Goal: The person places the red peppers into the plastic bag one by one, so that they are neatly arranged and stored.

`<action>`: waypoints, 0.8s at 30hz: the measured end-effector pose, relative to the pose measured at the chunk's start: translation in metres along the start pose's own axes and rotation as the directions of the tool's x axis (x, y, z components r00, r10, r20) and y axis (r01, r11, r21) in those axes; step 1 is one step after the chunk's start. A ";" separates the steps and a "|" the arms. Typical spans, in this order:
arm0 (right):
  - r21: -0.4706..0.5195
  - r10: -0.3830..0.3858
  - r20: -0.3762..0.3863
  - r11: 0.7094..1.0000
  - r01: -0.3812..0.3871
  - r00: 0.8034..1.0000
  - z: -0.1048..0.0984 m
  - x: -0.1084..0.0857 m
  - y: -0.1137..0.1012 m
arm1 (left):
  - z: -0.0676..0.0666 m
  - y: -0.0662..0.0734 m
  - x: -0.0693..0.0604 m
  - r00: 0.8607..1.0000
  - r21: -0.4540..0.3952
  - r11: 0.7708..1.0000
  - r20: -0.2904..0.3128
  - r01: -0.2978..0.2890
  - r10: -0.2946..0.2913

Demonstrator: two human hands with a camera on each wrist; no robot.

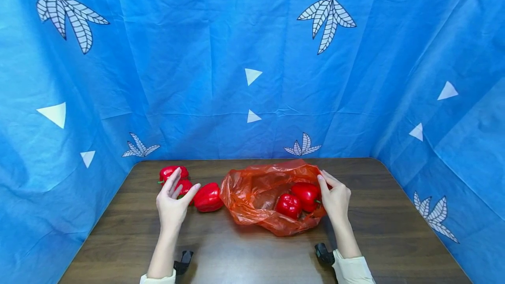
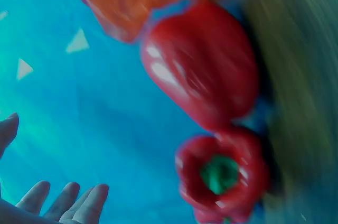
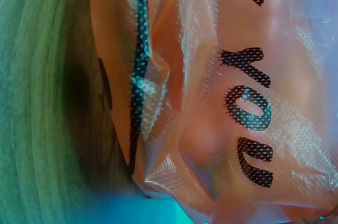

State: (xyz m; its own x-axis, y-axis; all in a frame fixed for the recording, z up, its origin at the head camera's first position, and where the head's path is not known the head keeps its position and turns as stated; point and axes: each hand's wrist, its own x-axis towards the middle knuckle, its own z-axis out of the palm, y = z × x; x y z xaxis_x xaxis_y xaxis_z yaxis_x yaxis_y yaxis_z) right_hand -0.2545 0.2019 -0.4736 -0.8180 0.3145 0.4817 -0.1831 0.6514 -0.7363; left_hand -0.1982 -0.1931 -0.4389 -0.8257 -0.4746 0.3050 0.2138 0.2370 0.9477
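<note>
Shows five red bell peppers (image 1: 208, 198) in all, three on the left of the bench (image 1: 244, 257) and two inside one translucent red-orange plastic bag (image 1: 244, 187). Of the three outside, one farthest back (image 1: 168, 172) with a green stem toward the left, one in the middle (image 1: 186, 186) partly behind the fingers, and one just beside the bag's left edge. In the left wrist view, a green stem deep in the hollow of one pepper, with a longer pepper right next to it. Inside the bag, one smaller-looking pepper at the front (image 1: 289, 206) and another just behind to its right (image 1: 307, 194), beneath a wide-open mouth. Holds the left hand (image 1: 172, 203) released near the loose peppers, with thumb and fingers spread apart. Pinches the bag's right rim with the right hand (image 1: 335, 194), between thumb and fingers. Reads "YOU" in black print on the bag in the right wrist view. Two pale sleeves (image 1: 353, 268) and two black wrist devices (image 1: 323, 254), one per arm. Underneath, dark brown wood grain with a soft sheen at the front. All around, blue cloth (image 1: 189, 78), creased and printed with five leaf clusters, six white triangles and two cut-off pink shapes.
</note>
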 end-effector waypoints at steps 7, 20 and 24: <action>0.000 0.003 -0.004 1.000 -0.003 1.000 0.001 0.000 0.001 | -0.020 -0.025 0.013 0.992 0.127 0.986 -0.072 0.110 -0.102; 0.002 0.013 0.018 1.000 -0.013 1.000 0.000 -0.002 0.002 | -0.028 -0.056 0.019 0.979 0.252 0.946 -0.070 0.202 -0.190; 0.002 0.004 0.015 1.000 -0.004 1.000 0.001 -0.002 0.002 | -0.029 -0.065 0.019 0.975 0.251 0.943 -0.076 0.220 -0.207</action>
State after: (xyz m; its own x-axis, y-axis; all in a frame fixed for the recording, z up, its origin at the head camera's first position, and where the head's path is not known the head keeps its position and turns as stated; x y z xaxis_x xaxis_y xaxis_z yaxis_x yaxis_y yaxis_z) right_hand -0.2534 0.2021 -0.4770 -0.8266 0.3068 0.4718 -0.1811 0.6488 -0.7391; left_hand -0.2127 -0.2423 -0.4915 -0.8100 -0.5764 0.1080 -0.1114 0.3320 0.9367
